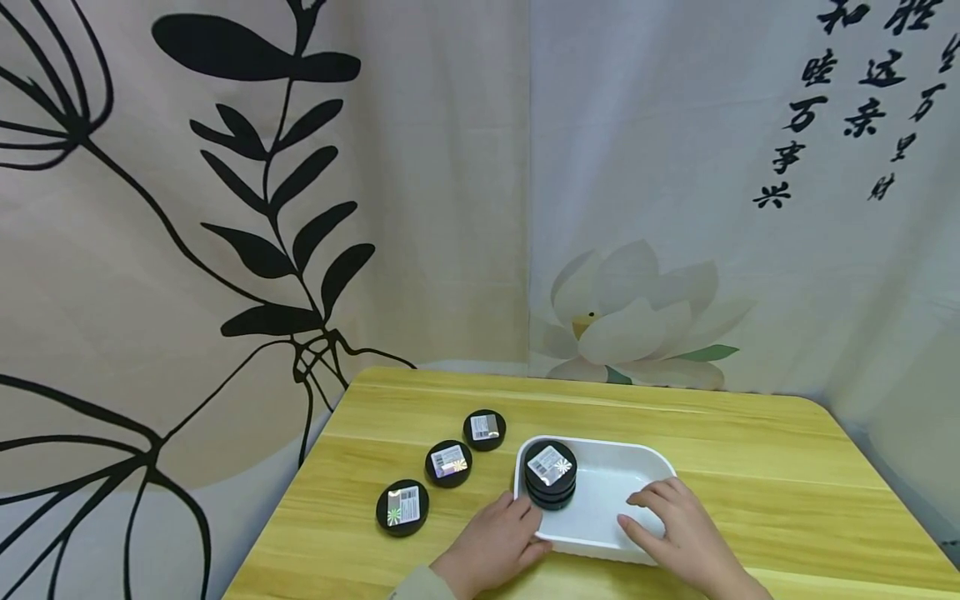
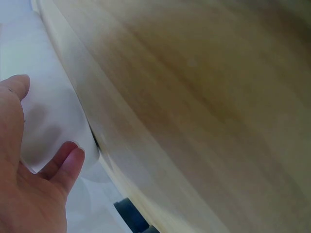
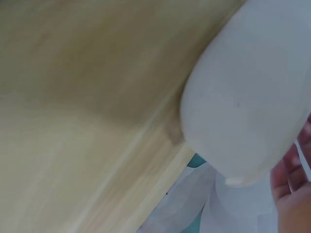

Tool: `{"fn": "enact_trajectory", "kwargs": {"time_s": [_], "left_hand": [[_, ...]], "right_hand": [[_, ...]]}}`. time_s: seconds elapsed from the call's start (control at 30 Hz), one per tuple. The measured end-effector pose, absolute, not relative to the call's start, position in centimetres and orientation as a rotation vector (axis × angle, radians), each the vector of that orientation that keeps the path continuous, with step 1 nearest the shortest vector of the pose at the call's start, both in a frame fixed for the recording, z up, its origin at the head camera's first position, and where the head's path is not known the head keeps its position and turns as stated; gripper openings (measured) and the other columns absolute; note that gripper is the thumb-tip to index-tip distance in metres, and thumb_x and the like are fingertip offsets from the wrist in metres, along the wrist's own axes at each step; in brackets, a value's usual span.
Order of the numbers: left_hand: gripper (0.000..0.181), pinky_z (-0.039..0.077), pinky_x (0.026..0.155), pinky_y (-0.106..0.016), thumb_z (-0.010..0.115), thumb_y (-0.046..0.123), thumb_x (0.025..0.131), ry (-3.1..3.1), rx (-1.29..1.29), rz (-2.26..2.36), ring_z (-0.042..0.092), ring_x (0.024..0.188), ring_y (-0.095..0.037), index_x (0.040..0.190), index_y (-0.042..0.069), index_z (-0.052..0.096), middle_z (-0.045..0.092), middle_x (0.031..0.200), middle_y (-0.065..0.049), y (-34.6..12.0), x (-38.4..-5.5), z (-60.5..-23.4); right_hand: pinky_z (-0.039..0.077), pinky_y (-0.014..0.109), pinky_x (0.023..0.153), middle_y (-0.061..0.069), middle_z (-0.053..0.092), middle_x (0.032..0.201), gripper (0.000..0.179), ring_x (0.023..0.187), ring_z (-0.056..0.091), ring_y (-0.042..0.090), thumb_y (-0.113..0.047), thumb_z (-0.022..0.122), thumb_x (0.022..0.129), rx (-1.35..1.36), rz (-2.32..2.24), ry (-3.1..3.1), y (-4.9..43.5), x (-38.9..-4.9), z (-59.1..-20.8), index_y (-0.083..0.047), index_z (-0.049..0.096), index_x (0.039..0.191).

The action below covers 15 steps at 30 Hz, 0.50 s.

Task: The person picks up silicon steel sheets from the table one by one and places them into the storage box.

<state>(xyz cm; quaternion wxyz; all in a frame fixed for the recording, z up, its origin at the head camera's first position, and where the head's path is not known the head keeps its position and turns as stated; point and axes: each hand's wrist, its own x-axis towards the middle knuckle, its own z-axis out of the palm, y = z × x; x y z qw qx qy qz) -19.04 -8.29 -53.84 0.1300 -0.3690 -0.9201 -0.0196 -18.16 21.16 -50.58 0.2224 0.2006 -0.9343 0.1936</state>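
A white rectangular tray [image 1: 600, 467] with rounded corners rests on the wooden table. In its left end stands a stack of black round discs [image 1: 551, 468], the top one bearing a barcode label. My left hand [image 1: 495, 533] holds the tray's near left corner, fingers along the left side and thumb at the front. In the left wrist view, the thumb and fingers of the left hand [image 2: 34, 170] spread across the white wall. My right hand [image 1: 678, 529] hovers over the tray's right end, thumb and fingers apart with nothing between them. Its fingers [image 3: 291, 170] show past the tray's edge.
Left of the tray, three more labelled black discs [image 1: 448, 463] lie in a slanting row on the wooden table [image 1: 787, 483]. Behind the table hangs a pale curtain [image 1: 450, 208] with plant prints, a lotus and dark characters.
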Motion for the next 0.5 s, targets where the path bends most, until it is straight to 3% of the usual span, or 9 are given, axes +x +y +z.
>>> {"fn": "enact_trajectory", "kwargs": {"time_s": [0.5], "left_hand": [[0.039,0.047,0.083,-0.025,0.043,0.055,0.104,-2.672,-1.072,-0.056,0.048,0.089,-0.010,0.107,0.021,0.061,0.055,0.102,0.008,-8.3,-19.1,-53.9]], "right_hand": [[0.043,0.029,0.079,-0.020,0.064,0.086,0.014,0.087,0.049,0.003,-0.025,0.086,0.075,0.529,0.534,-2.465,23.1,-17.5,-52.3,-0.026,0.072,0.081]]}}
